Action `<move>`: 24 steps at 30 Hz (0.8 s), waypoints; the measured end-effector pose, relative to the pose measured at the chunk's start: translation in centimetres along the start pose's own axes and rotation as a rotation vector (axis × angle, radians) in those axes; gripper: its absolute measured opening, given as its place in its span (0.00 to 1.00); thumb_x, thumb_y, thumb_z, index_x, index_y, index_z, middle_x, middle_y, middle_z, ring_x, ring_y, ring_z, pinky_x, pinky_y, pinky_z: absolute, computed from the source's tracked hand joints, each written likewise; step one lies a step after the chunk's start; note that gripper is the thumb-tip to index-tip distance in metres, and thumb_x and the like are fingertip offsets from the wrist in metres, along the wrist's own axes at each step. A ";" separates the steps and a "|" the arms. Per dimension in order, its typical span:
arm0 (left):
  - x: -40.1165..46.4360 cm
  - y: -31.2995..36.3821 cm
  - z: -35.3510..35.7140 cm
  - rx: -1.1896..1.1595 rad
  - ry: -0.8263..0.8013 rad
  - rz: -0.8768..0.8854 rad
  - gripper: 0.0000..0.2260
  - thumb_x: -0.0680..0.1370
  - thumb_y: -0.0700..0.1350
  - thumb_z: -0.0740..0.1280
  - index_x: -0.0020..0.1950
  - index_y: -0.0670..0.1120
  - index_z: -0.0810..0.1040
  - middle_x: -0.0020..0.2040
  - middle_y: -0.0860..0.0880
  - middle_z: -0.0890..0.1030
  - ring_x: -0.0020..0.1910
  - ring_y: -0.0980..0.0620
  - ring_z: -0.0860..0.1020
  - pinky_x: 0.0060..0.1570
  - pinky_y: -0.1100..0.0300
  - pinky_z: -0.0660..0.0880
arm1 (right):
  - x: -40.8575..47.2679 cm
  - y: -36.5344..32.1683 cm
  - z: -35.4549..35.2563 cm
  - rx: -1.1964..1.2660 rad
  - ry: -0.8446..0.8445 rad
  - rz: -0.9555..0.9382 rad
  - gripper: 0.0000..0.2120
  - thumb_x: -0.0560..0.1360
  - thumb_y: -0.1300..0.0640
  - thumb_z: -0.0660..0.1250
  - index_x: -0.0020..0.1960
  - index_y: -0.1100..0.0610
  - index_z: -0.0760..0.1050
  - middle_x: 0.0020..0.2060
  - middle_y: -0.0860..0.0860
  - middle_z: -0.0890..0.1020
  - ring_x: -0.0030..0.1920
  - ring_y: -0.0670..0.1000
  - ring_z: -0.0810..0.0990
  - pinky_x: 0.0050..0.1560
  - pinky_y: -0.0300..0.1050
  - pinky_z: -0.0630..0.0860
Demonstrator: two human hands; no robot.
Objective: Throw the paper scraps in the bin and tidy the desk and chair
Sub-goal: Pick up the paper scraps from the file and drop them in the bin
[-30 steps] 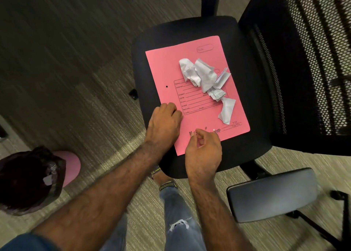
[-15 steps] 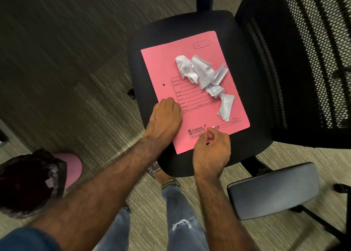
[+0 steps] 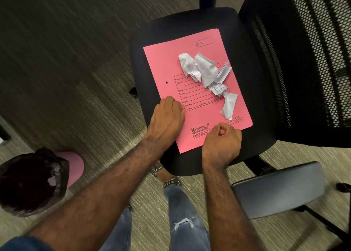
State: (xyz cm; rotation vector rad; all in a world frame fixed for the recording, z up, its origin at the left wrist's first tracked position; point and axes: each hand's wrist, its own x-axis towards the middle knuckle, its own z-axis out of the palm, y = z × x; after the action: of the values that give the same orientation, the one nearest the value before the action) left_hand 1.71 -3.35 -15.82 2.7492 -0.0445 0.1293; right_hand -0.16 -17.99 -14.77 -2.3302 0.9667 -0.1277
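Observation:
A pink file folder [image 3: 167, 64] lies on the black seat of an office chair [image 3: 247, 41]. Several crumpled white paper scraps [image 3: 205, 70] are heaped on the folder's right half. My left hand [image 3: 167, 117] grips the folder's left edge, fingers curled under it. My right hand [image 3: 222, 138] pinches the folder's near edge with curled fingers. A pink bin lined with a black bag [image 3: 28, 182] stands on the floor at the lower left.
The chair's mesh backrest [image 3: 313, 60] rises on the right, and a grey armrest [image 3: 279, 190] juts out below it. Striped carpet [image 3: 66, 70] covers the floor. My legs in jeans [image 3: 182, 212] stand close to the seat's front edge.
My right hand has slid to the right along the folder's near edge, uncovering the printed logo. My left hand has kept its hold on the left edge.

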 end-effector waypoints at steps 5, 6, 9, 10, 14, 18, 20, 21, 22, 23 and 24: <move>-0.1 0.1 -0.6 -0.052 -0.032 -0.043 0.09 0.83 0.42 0.64 0.48 0.38 0.79 0.46 0.40 0.78 0.43 0.40 0.76 0.42 0.45 0.74 | -0.3 0.1 0.1 -0.036 -0.037 -0.014 0.06 0.81 0.55 0.72 0.56 0.55 0.85 0.49 0.43 0.73 0.52 0.53 0.83 0.49 0.55 0.87; -0.1 0.1 -0.7 -0.057 -0.037 -0.049 0.09 0.83 0.42 0.64 0.48 0.38 0.79 0.47 0.40 0.78 0.43 0.40 0.76 0.42 0.45 0.74 | -0.3 0.1 0.1 -0.049 -0.043 -0.027 0.06 0.81 0.56 0.71 0.56 0.56 0.85 0.49 0.44 0.74 0.52 0.54 0.83 0.49 0.56 0.86; -0.1 0.3 -0.9 -0.070 -0.044 -0.061 0.09 0.83 0.41 0.65 0.48 0.37 0.79 0.46 0.39 0.78 0.43 0.39 0.76 0.42 0.44 0.74 | -0.3 0.0 0.1 -0.106 -0.059 -0.061 0.06 0.81 0.56 0.70 0.54 0.55 0.85 0.51 0.48 0.77 0.53 0.55 0.82 0.50 0.59 0.85; -0.1 0.2 -0.9 -0.074 -0.047 -0.065 0.09 0.83 0.41 0.65 0.48 0.37 0.79 0.46 0.39 0.78 0.43 0.39 0.76 0.42 0.44 0.74 | -0.3 -0.2 0.2 -0.133 -0.066 -0.068 0.06 0.82 0.56 0.69 0.54 0.54 0.84 0.52 0.50 0.78 0.53 0.55 0.82 0.51 0.59 0.85; -0.2 0.1 -0.9 -0.078 -0.061 -0.070 0.09 0.83 0.42 0.65 0.48 0.37 0.79 0.46 0.39 0.78 0.43 0.39 0.76 0.42 0.44 0.74 | -0.4 -0.6 0.2 -0.271 -0.120 -0.082 0.09 0.84 0.54 0.64 0.59 0.57 0.80 0.56 0.53 0.78 0.56 0.56 0.80 0.56 0.59 0.83; -0.2 0.0 -0.7 -0.063 -0.047 -0.060 0.07 0.82 0.41 0.66 0.47 0.38 0.79 0.45 0.40 0.78 0.41 0.40 0.76 0.39 0.45 0.73 | -0.5 -1.0 0.4 -0.492 -0.172 -0.109 0.13 0.86 0.55 0.60 0.66 0.61 0.73 0.63 0.57 0.77 0.61 0.58 0.79 0.63 0.57 0.79; -0.3 -0.2 -0.7 -0.068 -0.042 -0.061 0.07 0.81 0.40 0.67 0.46 0.38 0.79 0.45 0.40 0.78 0.41 0.40 0.76 0.39 0.46 0.74 | -0.4 -1.3 0.6 -0.561 -0.198 -0.107 0.15 0.86 0.56 0.61 0.68 0.63 0.70 0.65 0.59 0.76 0.62 0.58 0.78 0.64 0.56 0.78; -0.3 -0.3 -0.7 -0.070 -0.038 -0.063 0.06 0.81 0.40 0.67 0.46 0.38 0.79 0.44 0.40 0.78 0.41 0.40 0.76 0.39 0.45 0.74 | -0.4 -1.4 0.7 -0.567 -0.209 -0.099 0.15 0.85 0.56 0.61 0.68 0.63 0.69 0.66 0.59 0.75 0.63 0.59 0.77 0.65 0.56 0.77; -0.3 -0.4 -0.7 -0.071 -0.034 -0.067 0.06 0.81 0.39 0.68 0.46 0.38 0.79 0.44 0.39 0.78 0.41 0.40 0.76 0.39 0.45 0.74 | -0.4 -1.4 0.7 -0.561 -0.217 -0.089 0.15 0.85 0.57 0.62 0.68 0.63 0.69 0.66 0.59 0.75 0.64 0.59 0.77 0.65 0.56 0.77; -0.4 -0.5 -0.7 -0.076 -0.034 -0.073 0.06 0.81 0.39 0.67 0.46 0.38 0.79 0.45 0.39 0.78 0.41 0.40 0.76 0.39 0.45 0.75 | -0.5 -1.3 0.7 -0.551 -0.225 -0.078 0.15 0.85 0.57 0.62 0.69 0.63 0.69 0.67 0.60 0.74 0.64 0.60 0.76 0.66 0.57 0.76; -0.4 -0.5 -0.7 -0.086 -0.039 -0.081 0.06 0.81 0.40 0.67 0.47 0.38 0.79 0.45 0.39 0.77 0.41 0.40 0.76 0.40 0.44 0.75 | -0.6 -1.2 0.6 -0.533 -0.232 -0.067 0.16 0.85 0.58 0.62 0.69 0.63 0.69 0.67 0.60 0.74 0.65 0.60 0.76 0.66 0.57 0.75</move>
State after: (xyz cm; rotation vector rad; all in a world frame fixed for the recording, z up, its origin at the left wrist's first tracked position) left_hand 1.24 -2.56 -15.37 2.6634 0.0500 0.0504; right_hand 0.32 -16.63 -14.50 -2.7770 0.8823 0.4144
